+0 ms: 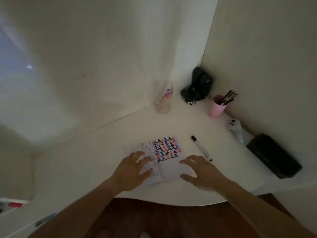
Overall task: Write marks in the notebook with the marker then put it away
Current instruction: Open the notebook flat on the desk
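Now both hands lie on the notebook [164,162], which sits open on the white desk [106,152] near its front edge. The left hand [133,170] rests flat on the left page, fingers spread wide, covering most of it. The right hand [199,172] is spread just as wide at the notebook's lower right corner, thumb out toward 8 o'clock, holding nothing.

The right page carries rows of the character 正, repeated in black, blue and red; the rows fill its upper half, and the lower half is blank. Spiral binding runs down the middle between the pages.

The marker [202,148], capped in black, lies on the desk at 3 o'clock from the writing, just beyond the right fingertips and apart from them. Print runs along its white barrel, too small to read.

At 12 o'clock from the notebook a clear jar [163,97] stands with coloured pens inside. At 1 o'clock, in the corner, sits a black device [197,86], and beside it a pink cup [216,107] holds dark pencils. At 3 o'clock, against the right wall, lie a small white figure [235,127] and a black case [273,155].
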Action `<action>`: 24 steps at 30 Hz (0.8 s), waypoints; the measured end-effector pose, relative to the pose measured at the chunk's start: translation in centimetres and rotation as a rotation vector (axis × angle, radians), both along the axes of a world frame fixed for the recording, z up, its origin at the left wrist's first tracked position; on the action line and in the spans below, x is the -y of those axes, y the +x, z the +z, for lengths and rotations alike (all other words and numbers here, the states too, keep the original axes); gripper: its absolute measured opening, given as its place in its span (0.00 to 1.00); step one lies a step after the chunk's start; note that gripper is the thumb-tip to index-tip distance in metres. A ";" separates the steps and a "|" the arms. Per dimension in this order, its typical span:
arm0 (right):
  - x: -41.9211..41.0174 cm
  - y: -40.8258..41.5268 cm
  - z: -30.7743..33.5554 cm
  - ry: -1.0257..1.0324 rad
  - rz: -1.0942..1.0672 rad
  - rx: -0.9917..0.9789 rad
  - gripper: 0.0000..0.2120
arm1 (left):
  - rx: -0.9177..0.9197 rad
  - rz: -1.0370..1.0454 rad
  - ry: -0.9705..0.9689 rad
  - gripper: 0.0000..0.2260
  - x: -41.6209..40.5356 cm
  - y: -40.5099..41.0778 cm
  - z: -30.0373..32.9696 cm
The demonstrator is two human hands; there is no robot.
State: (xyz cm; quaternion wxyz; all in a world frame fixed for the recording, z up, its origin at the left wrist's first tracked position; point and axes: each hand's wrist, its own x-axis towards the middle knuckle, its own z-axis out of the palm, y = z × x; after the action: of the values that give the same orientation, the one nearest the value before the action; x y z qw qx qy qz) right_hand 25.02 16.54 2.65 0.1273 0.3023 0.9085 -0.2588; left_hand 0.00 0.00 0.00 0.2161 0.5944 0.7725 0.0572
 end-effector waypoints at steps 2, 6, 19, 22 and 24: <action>-0.9 -0.4 -4.0 0.059 0.064 -0.028 0.30 | -0.058 -0.078 0.098 0.22 -0.8 -0.1 -3.3; -1.2 -0.1 -12.3 0.199 0.188 -0.133 0.32 | -0.191 -0.216 0.232 0.24 -0.6 0.1 -9.5; 0.5 1.2 -17.1 0.407 0.124 -0.374 0.29 | -0.228 -0.182 0.518 0.30 0.7 0.7 -14.1; 1.0 1.3 -17.2 0.407 0.106 -0.407 0.29 | -0.270 -0.167 0.532 0.28 1.1 1.0 -14.0; 1.4 1.4 -16.9 0.430 0.071 -0.433 0.29 | -0.309 -0.167 0.537 0.27 1.4 1.5 -13.8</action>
State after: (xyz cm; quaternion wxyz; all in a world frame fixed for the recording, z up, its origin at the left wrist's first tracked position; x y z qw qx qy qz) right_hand 26.41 15.12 -14.21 -0.1274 0.2280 0.9585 -0.1144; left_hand 1.48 -1.39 -13.79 -0.0644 0.6930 0.7022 0.1502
